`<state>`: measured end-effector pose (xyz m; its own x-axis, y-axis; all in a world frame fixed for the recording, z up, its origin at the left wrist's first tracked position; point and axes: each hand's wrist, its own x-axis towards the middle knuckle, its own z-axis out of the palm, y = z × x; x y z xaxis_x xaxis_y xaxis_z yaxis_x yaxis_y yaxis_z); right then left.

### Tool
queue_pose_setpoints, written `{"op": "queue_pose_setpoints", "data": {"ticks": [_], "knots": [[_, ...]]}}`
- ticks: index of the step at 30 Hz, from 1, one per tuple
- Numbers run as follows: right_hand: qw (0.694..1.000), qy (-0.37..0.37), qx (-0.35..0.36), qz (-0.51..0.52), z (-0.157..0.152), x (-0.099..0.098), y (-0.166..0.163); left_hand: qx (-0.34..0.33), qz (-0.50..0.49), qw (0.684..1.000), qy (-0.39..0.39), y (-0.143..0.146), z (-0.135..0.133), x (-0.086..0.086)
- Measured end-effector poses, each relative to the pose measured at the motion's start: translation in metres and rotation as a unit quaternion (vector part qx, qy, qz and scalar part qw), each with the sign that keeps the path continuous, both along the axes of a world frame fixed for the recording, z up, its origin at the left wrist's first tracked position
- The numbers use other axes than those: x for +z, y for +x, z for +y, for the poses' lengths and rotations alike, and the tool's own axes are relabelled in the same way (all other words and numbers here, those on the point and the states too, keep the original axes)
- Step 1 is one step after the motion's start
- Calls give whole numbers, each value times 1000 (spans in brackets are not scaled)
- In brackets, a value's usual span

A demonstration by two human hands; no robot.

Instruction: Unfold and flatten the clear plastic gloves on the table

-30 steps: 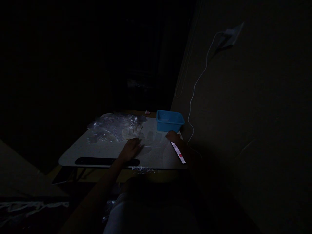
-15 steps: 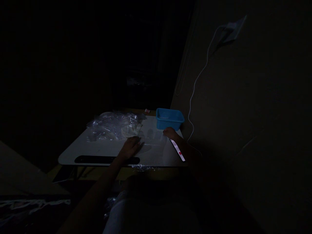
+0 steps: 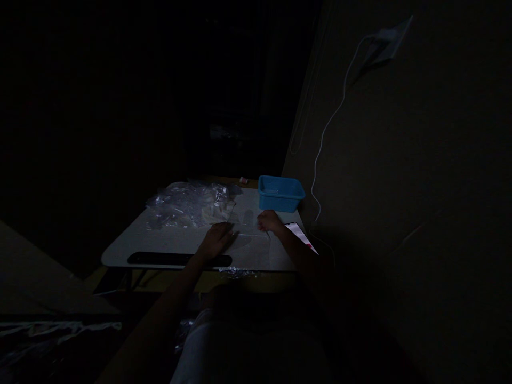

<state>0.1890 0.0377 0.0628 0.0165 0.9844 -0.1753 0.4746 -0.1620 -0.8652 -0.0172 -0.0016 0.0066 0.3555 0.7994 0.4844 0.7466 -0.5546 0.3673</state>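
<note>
The left hand [image 3: 216,240] lies flat, palm down, pinning one end of a clear film sheet [image 3: 248,230] to the bench [image 3: 160,241], while the right hand [image 3: 269,220] has its grip pinched on the far end, so the sheet seems stretched taut between them; the room is too dim to see the fingers well. Just behind lies a crumpled heap of plastic bags [image 3: 190,205], within easy reach, and a blue tub [image 3: 280,193] sits at the far right corner. A lit phone [image 3: 301,234] rests at the right edge. Since a second ago the right hand has slid left, off the phone, towards the left hand.
</note>
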Motion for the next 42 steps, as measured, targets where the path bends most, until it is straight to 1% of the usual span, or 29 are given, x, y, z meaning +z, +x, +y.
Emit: {"op": "queue_pose_setpoints", "data": {"ticks": [7,16,21,25,29,31,33,35,38,42], "knots": [[999,-12,4,36,-2,-9,-9,5,0,1000,-18,0,-1,2],[997,2,-8,72,-2,-9,-12,4,6,1000,-21,0,0,2],[995,47,-29,77,-2,-14,2,6,5,1000,-14,0,1,-2],[992,90,-46,78,-5,-24,13,2,10,1000,-10,-1,2,-4],[983,153,-63,76,-13,-34,19,2,16,1000,-6,-1,2,-3],[975,205,-69,47,-22,-40,21,3,16,1000,-5,0,1,-1],[957,281,-58,-28,-34,-44,23,3,18,1000,-1,1,0,1],[939,328,-12,-107,-48,-48,25,-1,21,1000,5,1,-1,3],[924,345,2,-163,-62,-52,28,0,23,1000,13,2,-2,4],[924,344,-6,-166,-67,-55,29,-4,26,1000,13,1,-2,2]]}}
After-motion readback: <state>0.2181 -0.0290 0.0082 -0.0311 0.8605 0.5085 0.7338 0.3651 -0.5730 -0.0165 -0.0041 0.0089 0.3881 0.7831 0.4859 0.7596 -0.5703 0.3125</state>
